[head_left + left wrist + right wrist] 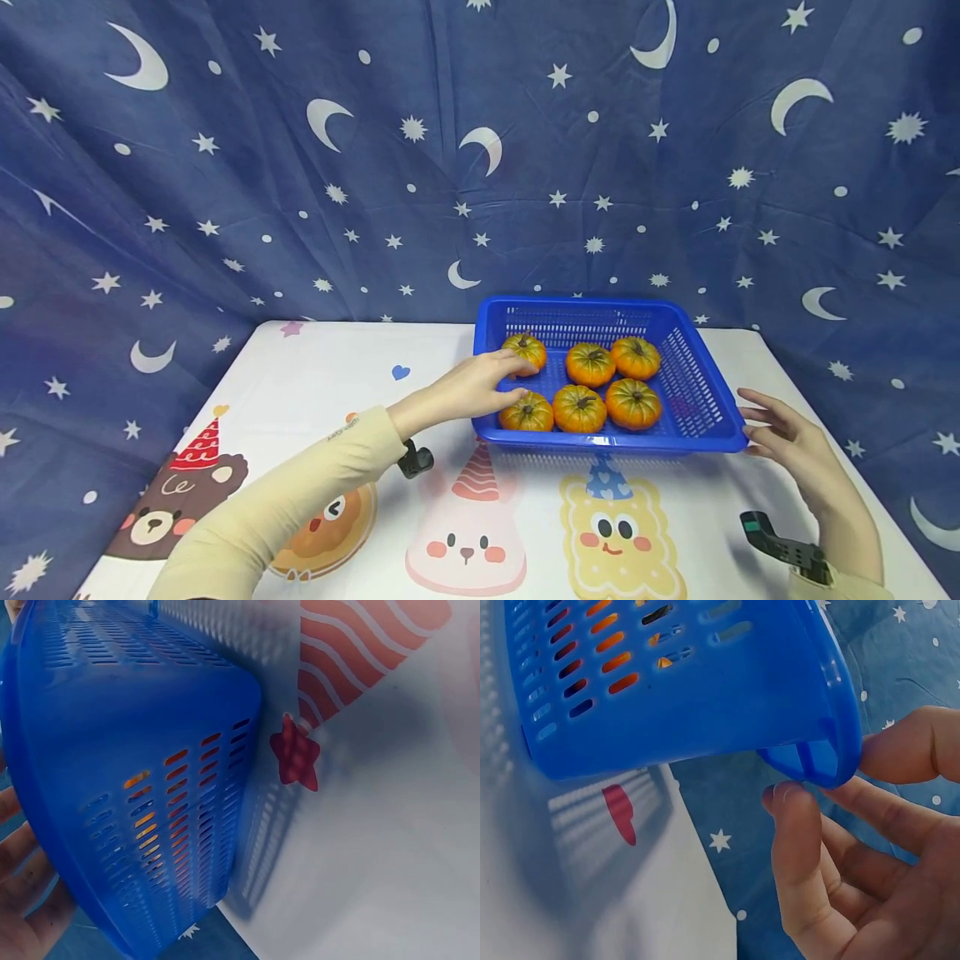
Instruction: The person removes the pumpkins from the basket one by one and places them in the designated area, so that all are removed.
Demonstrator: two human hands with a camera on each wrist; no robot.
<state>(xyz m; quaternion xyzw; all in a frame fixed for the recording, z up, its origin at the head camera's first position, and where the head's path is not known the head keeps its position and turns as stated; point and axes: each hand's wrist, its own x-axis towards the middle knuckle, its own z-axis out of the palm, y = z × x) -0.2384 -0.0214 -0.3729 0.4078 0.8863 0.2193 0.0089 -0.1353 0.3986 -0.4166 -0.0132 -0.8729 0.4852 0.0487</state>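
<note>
A blue plastic basket (708, 442) with slotted walls holds several small orange pumpkins (590, 365). My left hand (480, 385) reaches over the basket's left rim. Its fingers lie over the back-left pumpkin (522, 343), and its thumb is above the front-left pumpkin (527, 413); contact with either cannot be made out. In the left wrist view, the left hand (26, 881) shows partly beyond the rim. At the basket's front right corner is my right hand (787, 433). The right wrist view shows that hand (877, 855) pinching the rim between thumb and fingers.
A white cloth (330, 358) with printed cartoon figures covers the table. Close behind the basket hangs a blue curtain (420, 250) with moons and stars. Black wrist mounts sit on the left wrist (415, 458) and right wrist (787, 550).
</note>
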